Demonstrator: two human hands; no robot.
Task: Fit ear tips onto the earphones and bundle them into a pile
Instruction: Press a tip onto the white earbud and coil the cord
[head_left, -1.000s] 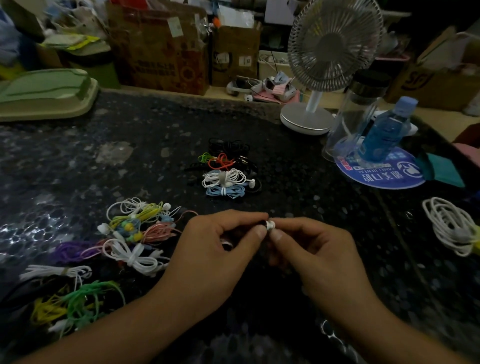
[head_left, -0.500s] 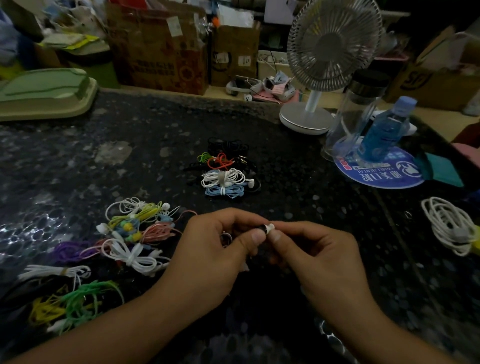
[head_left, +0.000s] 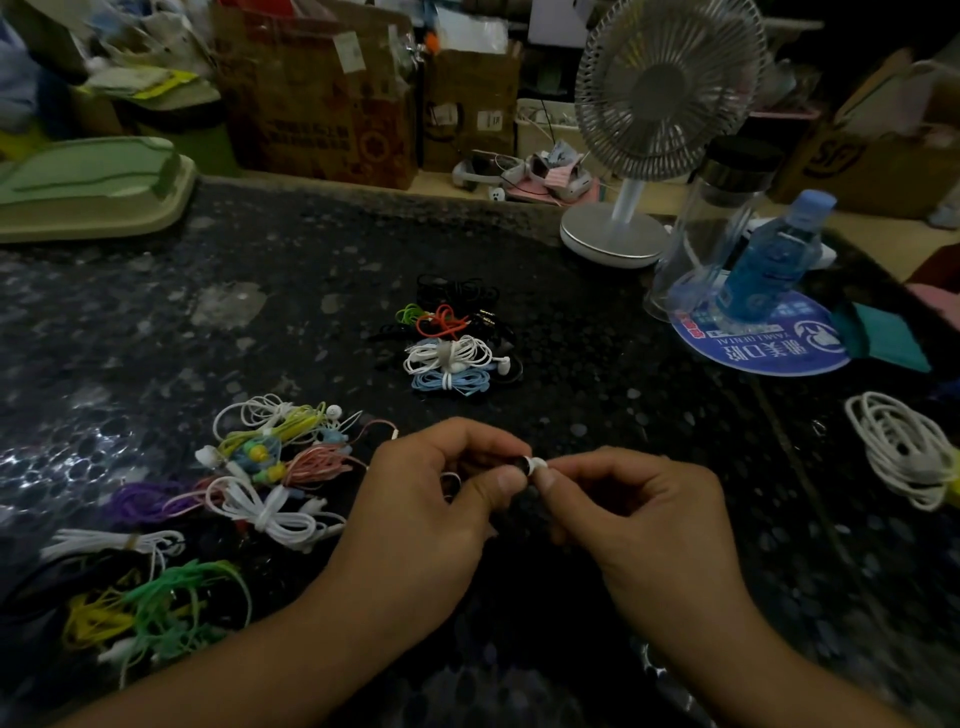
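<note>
The left hand (head_left: 415, 514) is pinching a small dark earbud (head_left: 521, 464) between thumb and forefinger, and the right hand (head_left: 644, 514) is pinching a white ear tip (head_left: 536, 463) against its end, the two meeting just above the dark speckled table (head_left: 311, 291). Both hands are closing on something, neither one lying slack. The tip is looking part-way on, though it is too small and dim to say how well it is seating.

Trouble here would be coming from the smallness of the parts, I think. If the fingers are pushing off-line, the tip could be folding over or popping off, and a white tip dropping onto this mottled surface would be hard to spot. The earbud's cord is running down behind the hands, mostly hidden, so a snag could be tugging it loose.

Just to the left, a loose heap of coloured earphones (head_left: 260, 467) is waiting, cords overlapping, and pulling one free could be dragging others along. Further off, past the hands, the tied bundles (head_left: 449, 353) are sitting in a neat pile. A white coiled cable (head_left: 898, 452) is lying at the right edge, and a desk fan (head_left: 665, 88) and a blue bottle (head_left: 774, 260) are standing at the back right.
</note>
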